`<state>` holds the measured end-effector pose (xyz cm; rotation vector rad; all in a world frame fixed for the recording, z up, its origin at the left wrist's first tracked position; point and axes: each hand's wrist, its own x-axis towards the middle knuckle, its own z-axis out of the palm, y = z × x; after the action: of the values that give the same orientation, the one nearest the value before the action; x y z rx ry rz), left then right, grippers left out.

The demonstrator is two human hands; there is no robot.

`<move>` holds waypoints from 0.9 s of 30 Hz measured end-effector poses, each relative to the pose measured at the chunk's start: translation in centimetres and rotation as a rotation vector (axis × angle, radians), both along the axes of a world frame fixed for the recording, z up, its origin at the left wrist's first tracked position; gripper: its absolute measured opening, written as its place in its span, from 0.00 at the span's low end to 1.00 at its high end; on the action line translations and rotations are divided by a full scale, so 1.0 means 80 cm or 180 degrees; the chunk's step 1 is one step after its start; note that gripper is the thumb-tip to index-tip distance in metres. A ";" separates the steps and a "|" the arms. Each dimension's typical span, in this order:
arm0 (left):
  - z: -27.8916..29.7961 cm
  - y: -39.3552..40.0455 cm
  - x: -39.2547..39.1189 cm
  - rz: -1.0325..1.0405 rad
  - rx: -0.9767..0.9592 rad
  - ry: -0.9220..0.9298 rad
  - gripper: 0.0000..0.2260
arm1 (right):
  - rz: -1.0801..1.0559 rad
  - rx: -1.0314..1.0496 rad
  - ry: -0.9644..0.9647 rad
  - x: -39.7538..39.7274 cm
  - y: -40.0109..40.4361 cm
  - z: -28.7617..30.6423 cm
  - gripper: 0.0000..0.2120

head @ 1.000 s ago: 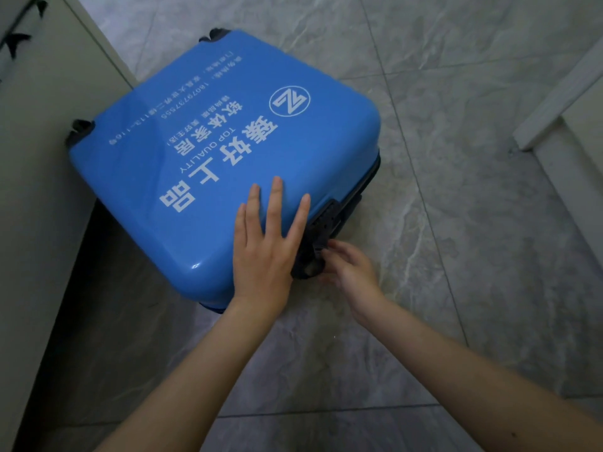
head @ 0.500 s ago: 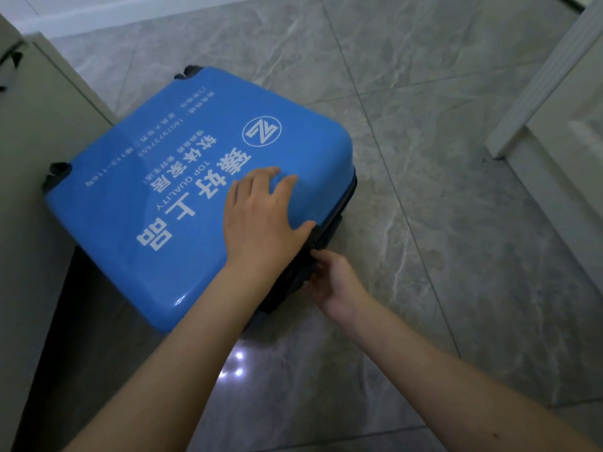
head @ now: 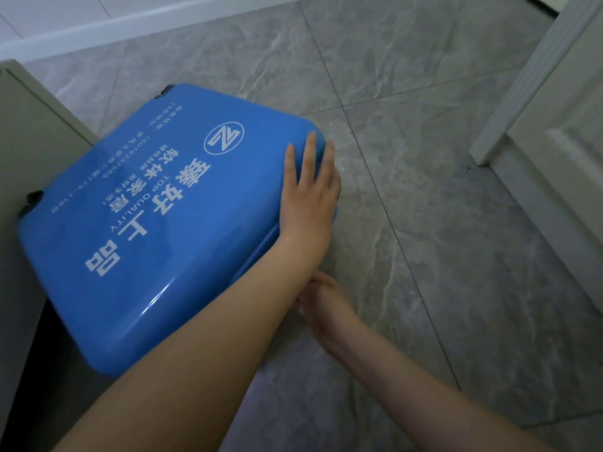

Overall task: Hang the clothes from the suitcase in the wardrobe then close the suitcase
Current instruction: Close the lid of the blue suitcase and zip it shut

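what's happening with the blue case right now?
A person is closing up the suitcase, which lies flat on the tile floor beside a pale cabinet. The left hand lies flat on the lid near its far right corner. The right hand is at the right side edge, partly hidden under the left forearm, so what it is working there cannot be told. The lid is down; no clothes show.

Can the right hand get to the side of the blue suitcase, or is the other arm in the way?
Probably yes. The right hand already sits by the suitcase's near side edge, tucked under the left forearm. The left hand presses flat on the lid above, not blocking it.
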<state>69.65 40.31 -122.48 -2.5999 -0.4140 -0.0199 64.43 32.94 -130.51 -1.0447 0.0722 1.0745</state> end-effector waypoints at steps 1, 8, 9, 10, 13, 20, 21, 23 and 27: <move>-0.001 0.003 0.001 -0.0018 0.0007 -0.0047 0.28 | 0.0036 0.0027 -0.0018 0.004 -0.002 -0.001 0.14; 0.022 0.003 0.008 -0.0082 -0.0174 -0.0028 0.21 | -0.0016 0.0182 0.0154 0.007 0.005 0.004 0.12; 0.024 0.003 0.005 -0.0081 -0.0254 -0.0064 0.20 | -0.0142 0.0165 0.0059 0.007 0.008 0.007 0.12; 0.027 0.002 0.002 -0.0086 -0.0321 -0.0092 0.19 | -0.0304 0.0141 -0.0041 0.009 0.011 0.010 0.12; 0.034 0.002 -0.008 -0.0169 -0.0449 -0.0165 0.16 | -0.0770 0.0115 -0.0358 0.018 0.020 0.018 0.13; 0.057 0.012 -0.019 -0.0126 -0.0424 -0.0095 0.18 | -0.0528 -0.0175 -0.1377 -0.007 0.019 0.033 0.12; 0.060 0.013 -0.018 -0.0107 -0.0417 -0.0083 0.19 | -0.0681 -0.0320 -0.1486 -0.007 0.021 0.034 0.11; 0.067 0.015 -0.018 -0.0076 -0.0395 -0.0060 0.22 | -0.1032 -0.0581 -0.1687 -0.008 0.028 0.040 0.09; 0.077 0.020 -0.019 -0.0072 -0.0321 -0.0030 0.28 | -0.1360 -0.0611 -0.1482 -0.011 0.030 0.050 0.11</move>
<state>68.09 41.93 -116.28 -2.7046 -0.3983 -0.0196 63.54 35.36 -126.49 -1.3571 0.0205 0.4289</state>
